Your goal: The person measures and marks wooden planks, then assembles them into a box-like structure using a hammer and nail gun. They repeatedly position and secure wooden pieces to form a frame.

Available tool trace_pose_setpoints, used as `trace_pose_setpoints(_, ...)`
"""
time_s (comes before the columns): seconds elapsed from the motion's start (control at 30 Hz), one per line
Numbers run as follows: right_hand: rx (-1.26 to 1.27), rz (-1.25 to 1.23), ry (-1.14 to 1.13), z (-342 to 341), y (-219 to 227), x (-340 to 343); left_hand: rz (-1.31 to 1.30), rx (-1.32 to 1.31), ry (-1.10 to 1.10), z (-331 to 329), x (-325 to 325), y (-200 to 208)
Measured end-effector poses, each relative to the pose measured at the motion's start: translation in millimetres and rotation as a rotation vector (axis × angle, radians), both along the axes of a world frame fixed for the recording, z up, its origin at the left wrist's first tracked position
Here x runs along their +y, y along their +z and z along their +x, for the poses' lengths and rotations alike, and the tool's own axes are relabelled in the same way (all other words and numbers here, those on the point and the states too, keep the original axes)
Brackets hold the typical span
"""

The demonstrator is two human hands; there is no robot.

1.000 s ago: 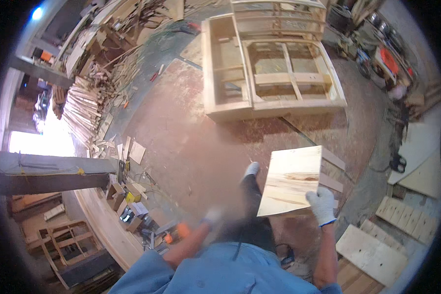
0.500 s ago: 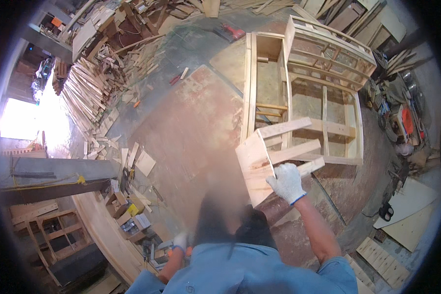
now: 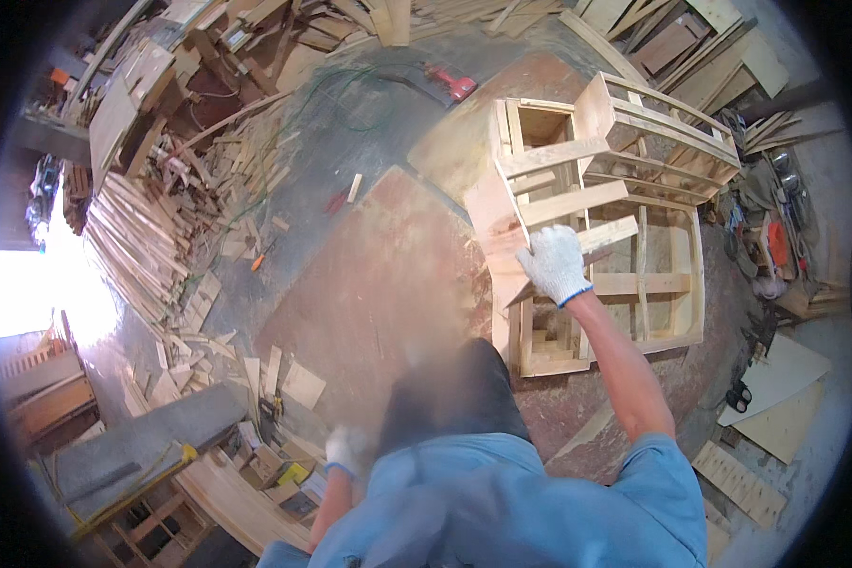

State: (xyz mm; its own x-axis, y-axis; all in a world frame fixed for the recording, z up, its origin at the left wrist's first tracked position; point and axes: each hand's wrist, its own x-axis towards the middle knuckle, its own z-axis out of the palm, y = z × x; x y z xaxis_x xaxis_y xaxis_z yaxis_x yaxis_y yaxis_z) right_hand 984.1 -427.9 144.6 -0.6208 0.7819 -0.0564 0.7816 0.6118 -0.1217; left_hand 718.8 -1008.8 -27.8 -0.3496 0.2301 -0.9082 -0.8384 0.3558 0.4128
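My right hand [image 3: 554, 265], in a white knit glove, is closed on a small wooden assembly, a flat board [image 3: 495, 220] with several slats [image 3: 573, 202] sticking out to the right. Its grip is at the board's near end, beside the nearest slat. The assembly is held over the left part of a large pale wooden frame [image 3: 667, 284] on the floor; whether they touch I cannot tell. Low at my left side hangs my left hand [image 3: 344, 445], also gloved. It is blurred, and its fingers cannot be made out.
A second slatted section [image 3: 667, 133] rests on the frame's far side. A red power tool [image 3: 452, 83] lies on the floor beyond. Heaped wood strips [image 3: 142, 227] fill the far left. Near my left stand a grey beam [image 3: 142, 435] and boxes; black scissors [image 3: 738, 396] lie right.
My right hand has carried the wooden assembly farther away from me, over the large frame. My left hand has come more into view, and the whole view has shifted.
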Motion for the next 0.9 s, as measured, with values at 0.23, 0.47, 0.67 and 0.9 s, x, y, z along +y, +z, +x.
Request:
trace_pose_setpoints(0.23, -0.024, 0.076, -0.069, -66.9, -36.2, 164.2, -0.123, 0.126, -0.255, -144.7, 198.4, -26.7)
trace_pose_setpoints(0.47, -0.036, -0.006, -0.180, -85.5, -103.8, 325.0, -0.051, 0.556, -1.030, -241.1, 358.2, -122.0)
trace_pose_setpoints(0.67, -0.086, -0.069, -0.281, -87.8, -126.8, 416.6, 0.130, 0.349, -0.753, -232.9, 642.2, -32.4)
trace_pose_setpoints(0.9, -0.151, -0.085, -0.412, -80.1, -198.8, 475.9, -0.053, 0.126, -0.857, -248.2, 835.6, -17.8)
